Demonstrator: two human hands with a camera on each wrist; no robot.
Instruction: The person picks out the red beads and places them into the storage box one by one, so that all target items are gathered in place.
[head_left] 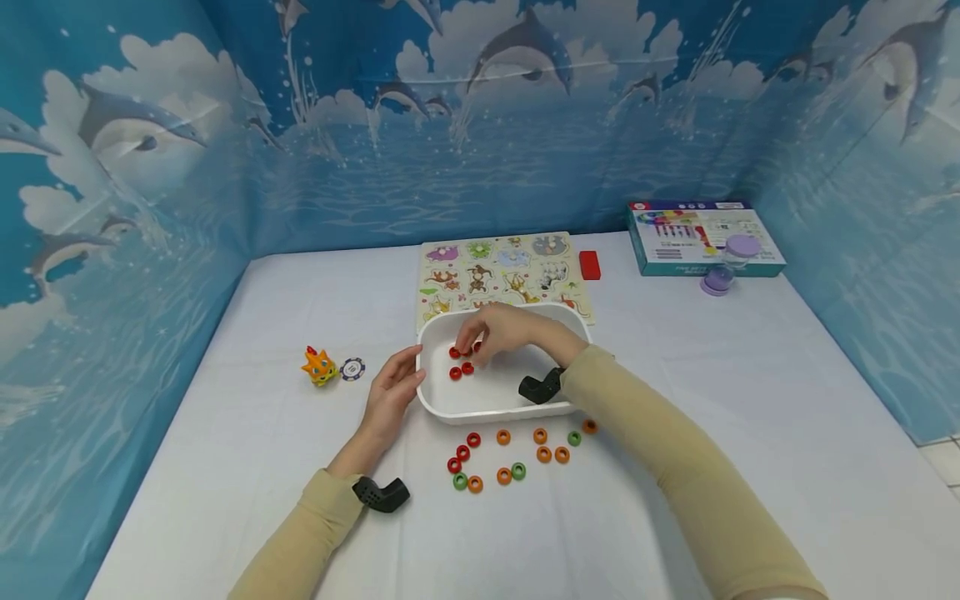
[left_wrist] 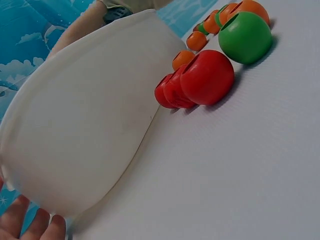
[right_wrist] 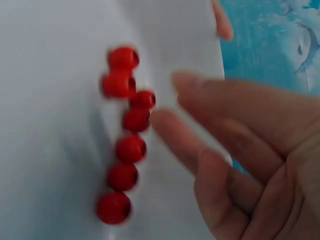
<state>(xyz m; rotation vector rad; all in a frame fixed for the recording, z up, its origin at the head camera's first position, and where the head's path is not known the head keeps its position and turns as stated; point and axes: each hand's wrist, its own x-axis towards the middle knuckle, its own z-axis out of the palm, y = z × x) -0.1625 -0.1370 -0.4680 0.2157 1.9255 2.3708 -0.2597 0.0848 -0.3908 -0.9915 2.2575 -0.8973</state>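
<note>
A white plastic basin (head_left: 480,407) stands in the middle of the table, with several small red beads (head_left: 455,373) at the left of its floor. My right hand (head_left: 498,329) reaches into it just over these beads. In the right wrist view, thumb and index finger are apart beside the row of red beads (right_wrist: 131,149), with nothing seen between them. My left hand (head_left: 392,392) rests against the basin's left end, its fingertips (left_wrist: 37,222) touching the outer wall. In front of the basin lie loose beads: orange (head_left: 504,476), green (head_left: 518,471) and red (head_left: 462,452).
Behind the basin lies an animal puzzle board (head_left: 480,275), partly covered by it, with a red block (head_left: 589,265) beside it. A boxed set (head_left: 705,242) and a purple hourglass (head_left: 720,279) are at the back right. A toy figure (head_left: 320,367) and a chip (head_left: 352,369) lie left.
</note>
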